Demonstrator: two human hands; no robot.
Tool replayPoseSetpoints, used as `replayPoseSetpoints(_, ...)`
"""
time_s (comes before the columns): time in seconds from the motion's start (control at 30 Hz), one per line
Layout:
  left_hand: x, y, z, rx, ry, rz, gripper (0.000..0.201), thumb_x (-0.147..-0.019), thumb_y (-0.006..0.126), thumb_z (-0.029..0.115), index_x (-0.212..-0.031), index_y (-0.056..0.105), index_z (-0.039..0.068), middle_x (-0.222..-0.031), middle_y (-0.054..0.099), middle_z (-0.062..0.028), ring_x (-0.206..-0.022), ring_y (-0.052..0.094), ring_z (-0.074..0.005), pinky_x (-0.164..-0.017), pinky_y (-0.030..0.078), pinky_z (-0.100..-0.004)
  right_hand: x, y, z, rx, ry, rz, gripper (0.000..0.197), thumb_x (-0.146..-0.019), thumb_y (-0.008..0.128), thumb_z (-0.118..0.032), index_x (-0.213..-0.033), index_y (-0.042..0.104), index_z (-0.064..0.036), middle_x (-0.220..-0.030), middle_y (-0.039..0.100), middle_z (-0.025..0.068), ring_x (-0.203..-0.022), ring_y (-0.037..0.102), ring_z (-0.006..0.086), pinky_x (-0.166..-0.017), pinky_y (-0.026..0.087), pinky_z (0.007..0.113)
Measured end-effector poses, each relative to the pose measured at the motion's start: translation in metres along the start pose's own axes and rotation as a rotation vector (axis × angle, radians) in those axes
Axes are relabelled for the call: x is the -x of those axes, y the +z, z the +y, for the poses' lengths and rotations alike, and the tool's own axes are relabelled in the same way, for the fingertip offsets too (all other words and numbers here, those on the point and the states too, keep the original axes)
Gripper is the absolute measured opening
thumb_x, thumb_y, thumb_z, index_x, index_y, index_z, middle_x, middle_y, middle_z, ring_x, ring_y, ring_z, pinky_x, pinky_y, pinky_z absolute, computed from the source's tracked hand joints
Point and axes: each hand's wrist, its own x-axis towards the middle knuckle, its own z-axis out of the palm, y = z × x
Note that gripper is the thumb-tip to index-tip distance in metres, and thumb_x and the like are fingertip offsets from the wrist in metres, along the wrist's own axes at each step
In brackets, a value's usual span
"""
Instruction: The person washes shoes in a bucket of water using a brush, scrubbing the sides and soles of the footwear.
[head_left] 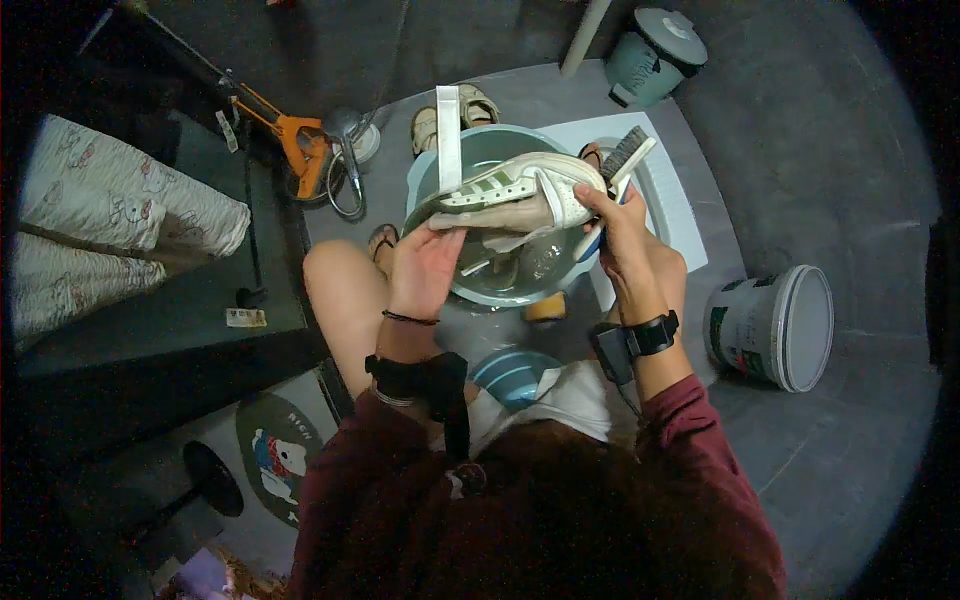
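Note:
A white sneaker (500, 192) with green stripes lies sideways over a pale blue basin (413, 185) that holds water. My left hand (425, 265), palm turned up, is closed around the toe end on the left. At the heel end, my right hand (630, 235) grips the shoe with the thumb on top. That same hand also holds a scrub brush (630, 150), its grey bristles pointing up and away beyond the heel. White pieces hang under the shoe near the water; I cannot make out what they are. Behind the toe a white strip (448, 140) stands upright.
Pale clogs (425, 130) stand behind the basin, and a white floor tray (680, 200) is to its right. A white bucket (780, 328) lies at right. At the back are a lidded bin (645, 65) and a shower head (345, 125). A yellow block (546, 307) and blue stool (515, 375) are nearer me.

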Motion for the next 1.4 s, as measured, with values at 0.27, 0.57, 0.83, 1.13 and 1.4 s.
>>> replayPoseSetpoints(0.27,-0.004,0.015,0.001,0.329,-0.383,-0.426,0.042,-0.078,0.039,0.009,-0.116,0.039,-0.006,-0.117,0.046,-0.0206,-0.107,0.046,-0.0314,-0.096,0.034,-0.0444,0.003,-0.002,-0.002,-0.001,0.003,-0.041,0.032,-0.067,0.070,-0.013,-0.091,0.051,-0.0037,-0.072,0.058,0.0023,-0.055,0.052,0.0070,-0.043,0.038,0.018)
replayPoseSetpoints(0.57,0.012,0.014,-0.016,-0.953,0.359,-0.419,0.038,-0.078,0.055,0.014,-0.111,0.047,-0.002,-0.114,0.050,-0.0125,-0.103,0.052,-0.0241,-0.085,0.045,-0.0330,0.016,0.026,0.010,0.116,-0.110,-0.078,0.040,-0.066,0.070,-0.007,-0.100,0.051,0.0030,-0.090,0.060,0.0089,-0.081,0.058,0.0153,-0.072,0.046,0.026)
replayPoseSetpoints(0.83,-0.021,0.006,-0.020,-0.145,-0.202,-0.141,0.037,-0.081,0.059,0.028,-0.109,0.051,0.005,-0.101,0.058,-0.0067,-0.091,0.057,-0.0164,-0.076,0.046,-0.0291,0.026,0.040,0.015,0.135,0.064,-0.078,0.034,-0.076,0.064,-0.024,-0.098,0.049,-0.0014,-0.079,0.056,0.0053,-0.069,0.055,0.0111,-0.051,0.047,0.022)
replayPoseSetpoints(1.13,-0.015,0.023,-0.008,0.069,-0.129,-0.266,0.047,-0.085,0.047,0.044,-0.113,0.047,0.007,-0.107,0.055,-0.0089,-0.095,0.056,-0.0212,-0.080,0.047,-0.0350,0.082,0.032,0.053,0.699,-0.209,-0.031,0.028,-0.084,0.053,-0.030,-0.088,0.050,-0.0016,-0.064,0.054,0.0192,-0.058,0.055,0.0341,-0.053,0.041,0.039)
replayPoseSetpoints(1.4,-0.022,0.016,-0.022,-0.067,-0.154,-0.232,0.046,-0.088,0.044,0.039,-0.116,0.044,0.003,-0.113,0.051,-0.0099,-0.102,0.051,-0.0223,-0.085,0.043,-0.0362,0.037,0.063,-0.009,0.891,-0.432,-0.025,0.031,-0.084,0.050,-0.034,-0.077,0.048,-0.0037,-0.059,0.054,0.0203,-0.058,0.054,0.0393,-0.051,0.040,0.046)
